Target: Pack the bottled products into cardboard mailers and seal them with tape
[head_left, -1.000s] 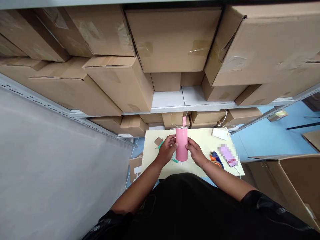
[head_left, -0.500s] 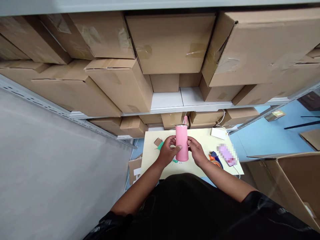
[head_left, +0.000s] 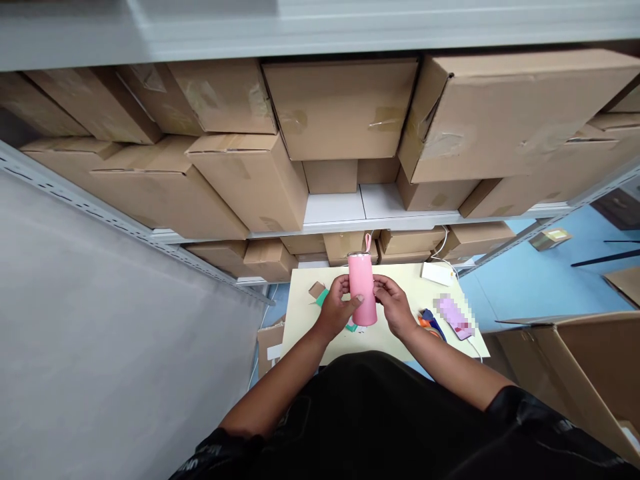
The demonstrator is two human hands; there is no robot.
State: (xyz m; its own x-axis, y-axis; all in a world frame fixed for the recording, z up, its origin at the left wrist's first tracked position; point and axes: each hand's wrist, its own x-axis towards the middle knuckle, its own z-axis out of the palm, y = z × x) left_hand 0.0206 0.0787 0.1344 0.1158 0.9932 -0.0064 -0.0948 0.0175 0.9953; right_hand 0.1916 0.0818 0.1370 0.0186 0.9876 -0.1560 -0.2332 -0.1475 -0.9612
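Observation:
A pink bottle (head_left: 362, 287) with a metallic rim and a pink strap loop at its top is held over the pale yellow table, leaning slightly left. My left hand (head_left: 336, 308) grips its left side, thumb across the front. On the opposite side, my right hand (head_left: 394, 303) has its fingers closed against the bottle. Partly hidden behind my left hand and the bottle lies a green and brown opened carton (head_left: 319, 293) on the table.
Cardboard boxes (head_left: 340, 110) fill the shelves ahead. On the table's (head_left: 300, 320) right are a tape dispenser (head_left: 431, 323), a purple phone (head_left: 454, 317) and a white box (head_left: 437, 273) with a cable. A large open carton (head_left: 565, 367) stands right; a grey wall (head_left: 110, 320) is left.
The bottle has tipped a little, its top shifting left, with both hands still on it. My view has tilted slightly upward, so the shelves sit lower in the picture.

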